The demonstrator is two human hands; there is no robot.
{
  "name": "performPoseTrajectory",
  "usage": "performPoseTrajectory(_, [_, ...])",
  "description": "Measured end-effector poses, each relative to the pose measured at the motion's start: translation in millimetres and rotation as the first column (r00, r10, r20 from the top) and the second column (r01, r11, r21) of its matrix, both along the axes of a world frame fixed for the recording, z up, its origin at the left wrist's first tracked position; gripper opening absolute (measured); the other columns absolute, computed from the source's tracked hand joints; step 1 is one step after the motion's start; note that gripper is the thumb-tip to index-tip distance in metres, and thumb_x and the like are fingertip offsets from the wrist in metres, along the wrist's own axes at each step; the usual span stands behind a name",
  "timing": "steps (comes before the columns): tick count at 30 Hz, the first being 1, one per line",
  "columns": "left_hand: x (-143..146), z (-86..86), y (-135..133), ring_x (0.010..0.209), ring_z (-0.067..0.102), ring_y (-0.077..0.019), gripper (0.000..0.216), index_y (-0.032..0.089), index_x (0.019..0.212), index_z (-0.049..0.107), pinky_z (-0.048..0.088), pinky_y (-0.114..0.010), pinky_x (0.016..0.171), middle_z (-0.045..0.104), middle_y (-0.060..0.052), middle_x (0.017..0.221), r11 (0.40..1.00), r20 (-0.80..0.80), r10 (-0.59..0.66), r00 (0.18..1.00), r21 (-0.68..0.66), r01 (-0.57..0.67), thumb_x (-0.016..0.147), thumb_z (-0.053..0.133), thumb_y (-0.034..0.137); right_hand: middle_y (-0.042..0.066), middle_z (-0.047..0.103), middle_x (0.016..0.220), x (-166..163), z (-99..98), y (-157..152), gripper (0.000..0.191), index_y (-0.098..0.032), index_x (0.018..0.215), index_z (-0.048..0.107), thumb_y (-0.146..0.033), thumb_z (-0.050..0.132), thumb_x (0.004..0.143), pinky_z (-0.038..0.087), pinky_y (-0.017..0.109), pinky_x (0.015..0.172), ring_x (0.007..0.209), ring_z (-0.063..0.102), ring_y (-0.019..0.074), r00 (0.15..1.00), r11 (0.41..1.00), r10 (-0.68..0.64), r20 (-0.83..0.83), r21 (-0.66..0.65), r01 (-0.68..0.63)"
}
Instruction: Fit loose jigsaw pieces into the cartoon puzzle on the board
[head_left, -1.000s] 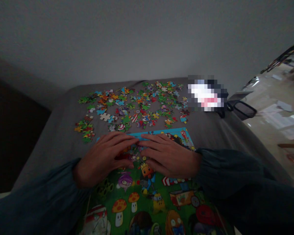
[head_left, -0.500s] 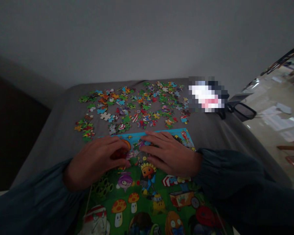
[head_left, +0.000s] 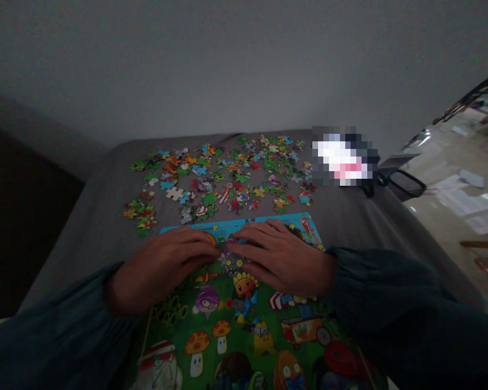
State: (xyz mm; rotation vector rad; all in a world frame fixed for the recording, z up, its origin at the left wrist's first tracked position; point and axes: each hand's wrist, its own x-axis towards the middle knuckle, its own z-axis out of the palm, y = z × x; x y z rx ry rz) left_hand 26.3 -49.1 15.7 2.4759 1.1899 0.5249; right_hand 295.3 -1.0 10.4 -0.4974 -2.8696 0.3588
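We rest both hands flat on the assembled puzzle picture (head_left: 244,319), a bright cartoon sheet that lies on the grey table (head_left: 77,238) right in front of us. Our left hand (head_left: 162,268) lies palm down near the picture's far edge, fingers stretched out and close together, pinching nothing. Our right hand (head_left: 282,257) lies beside it, fingers loosely spread and pressing on the picture, its fingertips almost meeting those of the left. Beyond the picture's far edge a wide scatter of loose puzzle pieces (head_left: 223,176) covers the table. Past the picture's far right corner sits a dark pair of glasses (head_left: 402,183).
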Motion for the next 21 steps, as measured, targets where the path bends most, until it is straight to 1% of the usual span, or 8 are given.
performPoseTrajectory(3, [0.9, 2.7, 0.5, 0.094, 0.071, -0.0166, 0.025, 0.027, 0.103, 0.076, 0.056, -0.029, 0.085, 0.077, 0.000, 0.106, 1.000, -0.003, -0.027, 1.000, -0.002, 0.027, 0.103, 0.051, 0.031, 0.012, 0.062, 0.136, 1.5, 0.9, 0.8, 0.033, -0.019, 0.124, 0.067, -0.030, 0.041, 0.107, 0.044, 0.047, 0.103, 0.128, 0.052, 0.0267, 0.999, 0.999, 0.024, -0.034, 0.025, -0.023])
performPoseTrajectory(6, [0.9, 4.0, 0.0, 0.094, 0.072, -0.0166, 0.025, 0.028, 0.104, 0.075, 0.056, -0.028, 0.083, 0.077, 0.000, 0.105, 0.999, -0.017, -0.040, 0.999, 0.007, 0.040, 0.103, 0.051, 0.030, 0.012, 0.063, 0.135, 2.4, 0.8, 0.8, 0.032, -0.019, 0.121, 0.070, -0.028, 0.043, 0.107, 0.045, 0.045, 0.101, 0.125, 0.055, 0.0266, 0.998, 0.998, 0.024, -0.061, 0.059, -0.021])
performPoseTrajectory(11, [0.9, 3.6, -1.2, 0.094, 0.071, -0.0162, 0.025, 0.026, 0.103, 0.075, 0.056, -0.027, 0.083, 0.076, 0.000, 0.106, 0.999, -0.015, -0.035, 0.999, 0.023, 0.035, 0.103, 0.051, 0.031, 0.015, 0.064, 0.133, 2.3, 1.0, 0.3, 0.030, -0.017, 0.123, 0.070, -0.027, 0.048, 0.105, 0.047, 0.047, 0.100, 0.123, 0.055, 0.0284, 0.998, 0.997, 0.033, -0.049, 0.074, -0.029])
performPoseTrajectory(16, [0.9, 2.8, -0.2, 0.093, 0.072, -0.0160, 0.026, 0.028, 0.104, 0.075, 0.056, -0.028, 0.083, 0.077, 0.000, 0.105, 0.999, -0.018, -0.041, 0.999, 0.029, 0.042, 0.103, 0.050, 0.032, 0.012, 0.063, 0.137, 2.2, -0.1, 0.3, 0.033, -0.017, 0.128, 0.067, -0.029, 0.046, 0.106, 0.047, 0.048, 0.100, 0.124, 0.053, 0.0287, 0.999, 0.996, 0.033, -0.032, 0.089, -0.030])
performPoseTrajectory(21, [-0.5, 1.1, 0.1, 0.090, 0.072, -0.0159, 0.027, 0.028, 0.103, 0.076, 0.056, -0.028, 0.082, 0.078, 0.000, 0.102, 0.999, -0.011, -0.040, 0.999, 0.032, 0.041, 0.103, 0.050, 0.035, 0.013, 0.064, 0.137, 2.1, -1.9, 1.2, 0.035, -0.014, 0.133, 0.063, -0.029, 0.046, 0.106, 0.046, 0.048, 0.103, 0.124, 0.052, 0.0277, 0.999, 0.996, 0.022, -0.036, 0.084, -0.019])
